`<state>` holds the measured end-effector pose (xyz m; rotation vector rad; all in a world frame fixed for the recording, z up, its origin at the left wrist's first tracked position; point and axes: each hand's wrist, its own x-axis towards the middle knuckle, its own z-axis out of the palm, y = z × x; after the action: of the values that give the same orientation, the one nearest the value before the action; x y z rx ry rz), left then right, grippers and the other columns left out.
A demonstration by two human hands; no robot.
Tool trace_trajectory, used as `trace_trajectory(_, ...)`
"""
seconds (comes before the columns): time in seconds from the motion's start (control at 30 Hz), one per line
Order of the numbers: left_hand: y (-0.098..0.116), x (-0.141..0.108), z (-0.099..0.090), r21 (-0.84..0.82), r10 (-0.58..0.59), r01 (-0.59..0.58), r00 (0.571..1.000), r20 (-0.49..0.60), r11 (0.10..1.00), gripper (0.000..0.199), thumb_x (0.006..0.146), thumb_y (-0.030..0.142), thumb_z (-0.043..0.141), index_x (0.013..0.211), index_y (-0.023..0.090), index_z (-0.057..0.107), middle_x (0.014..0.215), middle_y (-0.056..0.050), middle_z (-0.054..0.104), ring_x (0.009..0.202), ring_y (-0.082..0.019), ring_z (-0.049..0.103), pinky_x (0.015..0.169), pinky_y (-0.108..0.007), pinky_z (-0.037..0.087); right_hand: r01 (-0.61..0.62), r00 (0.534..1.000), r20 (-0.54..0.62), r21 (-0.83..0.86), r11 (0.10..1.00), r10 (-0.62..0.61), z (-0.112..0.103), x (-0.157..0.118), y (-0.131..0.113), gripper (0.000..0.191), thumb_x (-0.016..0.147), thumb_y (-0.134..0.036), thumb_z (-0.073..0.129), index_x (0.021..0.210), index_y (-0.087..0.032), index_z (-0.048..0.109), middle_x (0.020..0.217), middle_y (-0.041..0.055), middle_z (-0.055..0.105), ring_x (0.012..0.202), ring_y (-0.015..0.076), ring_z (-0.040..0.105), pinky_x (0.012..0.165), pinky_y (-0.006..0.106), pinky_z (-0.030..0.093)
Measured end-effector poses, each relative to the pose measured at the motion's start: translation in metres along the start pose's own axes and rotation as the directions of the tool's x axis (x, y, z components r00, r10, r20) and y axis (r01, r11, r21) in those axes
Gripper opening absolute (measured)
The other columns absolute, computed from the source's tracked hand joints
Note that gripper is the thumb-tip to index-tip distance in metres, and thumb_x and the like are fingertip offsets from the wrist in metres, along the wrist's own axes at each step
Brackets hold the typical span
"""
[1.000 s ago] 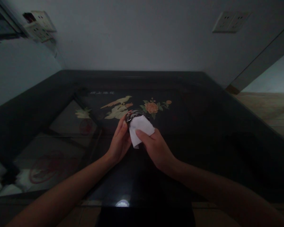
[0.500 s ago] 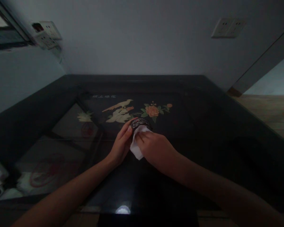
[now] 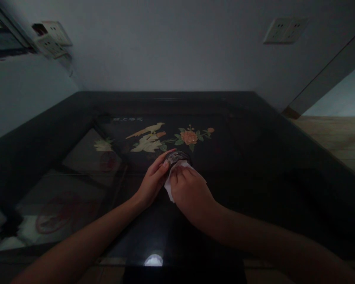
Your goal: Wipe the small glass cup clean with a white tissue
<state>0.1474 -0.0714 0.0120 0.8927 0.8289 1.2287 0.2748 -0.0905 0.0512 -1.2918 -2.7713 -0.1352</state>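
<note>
1. Since a second ago, the right hand (image 3: 191,191) has slid forward over the white cloth (image 3: 169,187), covering most of it.
2. Right hand fingers press the cloth onto the shiny round metal object (image 3: 177,157).
3. Left hand (image 3: 152,179) is closed around the object's left side.
4. Object sits just in front of the painted flower (image 3: 189,137) on the dark glass table (image 3: 254,157).
</note>
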Motion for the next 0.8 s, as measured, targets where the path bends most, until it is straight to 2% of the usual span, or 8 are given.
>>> trace_trajectory(0.13,0.001,0.001,0.0,-0.018,0.054,-0.055,0.998,-0.021,0.998,0.037,0.085,0.034,0.063,0.12,0.024,0.061,0.122,-0.004,0.064,0.113,-0.021,0.058,0.096,-0.027,0.044,-0.065,0.998,0.013,0.392,0.918,0.066,-0.011,0.003,0.008,0.021,0.091,-0.013,0.044,0.098,-0.008,0.064,0.095,0.0134,0.07,0.085,0.0231,0.067,0.075,0.033,0.051)
trace_trajectory(0.23,0.001,0.003,-0.001,-0.054,0.084,-0.086,0.996,-0.043,0.995,0.037,0.085,0.035,0.063,0.12,0.025,0.06,0.123,-0.004,0.064,0.113,-0.021,0.058,0.097,-0.028,0.045,-0.133,0.986,0.026,0.714,0.688,0.164,-0.011,0.003,0.013,0.016,0.09,-0.017,0.047,0.092,-0.012,0.062,0.083,0.0073,0.068,0.071,0.0179,0.063,0.066,0.029,0.046)
trace_trajectory(0.3,0.0,0.003,-0.001,-0.078,0.089,-0.094,0.994,-0.06,0.993,0.038,0.084,0.037,0.063,0.12,0.025,0.06,0.122,-0.004,0.064,0.113,-0.021,0.059,0.097,-0.029,0.046,-0.143,0.97,0.047,0.904,0.403,0.239,-0.008,0.004,0.013,0.011,0.084,-0.015,0.051,0.089,-0.014,0.062,0.077,0.0035,0.065,0.067,0.0155,0.059,0.063,0.027,0.044)
trace_trajectory(0.43,0.0,0.003,0.001,-0.117,0.115,-0.124,0.99,-0.078,0.985,0.042,0.082,0.042,0.064,0.12,0.026,0.059,0.125,-0.005,0.062,0.113,-0.023,0.059,0.096,-0.032,0.048,-0.003,0.898,0.192,0.903,-0.43,0.396,-0.002,0.008,0.005,0.011,0.075,-0.021,0.059,0.086,-0.017,0.061,0.076,0.0002,0.064,0.071,0.0155,0.059,0.069,0.029,0.047)
trace_trajectory(0.53,0.001,0.002,0.003,-0.12,0.151,-0.162,0.984,-0.094,0.979,0.042,0.082,0.044,0.064,0.12,0.026,0.059,0.128,-0.005,0.06,0.117,-0.024,0.056,0.096,-0.031,0.047,0.151,0.865,0.252,0.694,-0.704,0.434,0.0,0.01,-0.002,0.017,0.073,-0.025,0.064,0.089,-0.019,0.061,0.081,0.0008,0.065,0.079,0.0169,0.062,0.076,0.032,0.048)
trace_trajectory(0.6,0.002,0.002,0.004,-0.119,0.156,-0.168,0.982,-0.102,0.979,0.042,0.083,0.045,0.063,0.12,0.026,0.059,0.128,-0.005,0.06,0.117,-0.023,0.056,0.097,-0.031,0.047,0.169,0.865,0.226,0.708,-0.686,0.447,0.002,0.01,-0.003,0.018,0.076,-0.028,0.063,0.092,-0.02,0.06,0.082,0.0011,0.065,0.08,0.0172,0.062,0.076,0.032,0.048)
trace_trajectory(0.67,0.002,0.001,0.005,-0.118,0.149,-0.161,0.984,-0.101,0.98,0.043,0.083,0.046,0.062,0.121,0.027,0.058,0.127,-0.005,0.061,0.116,-0.023,0.057,0.097,-0.031,0.046,0.115,0.887,0.143,0.852,-0.51,0.439,0.001,0.008,0.0,0.015,0.081,-0.03,0.057,0.092,-0.019,0.06,0.08,0.0013,0.065,0.078,0.0171,0.061,0.075,0.032,0.048)
trace_trajectory(0.8,0.002,0.002,0.004,-0.114,0.141,-0.153,0.985,-0.102,0.982,0.044,0.084,0.046,0.061,0.122,0.025,0.056,0.127,-0.006,0.06,0.117,-0.024,0.057,0.1,-0.034,0.045,-0.002,0.974,-0.064,0.958,0.288,0.219,-0.006,0.006,0.01,0.016,0.089,-0.021,0.046,0.097,-0.013,0.058,0.088,0.0076,0.066,0.081,0.0195,0.062,0.078,0.035,0.048)
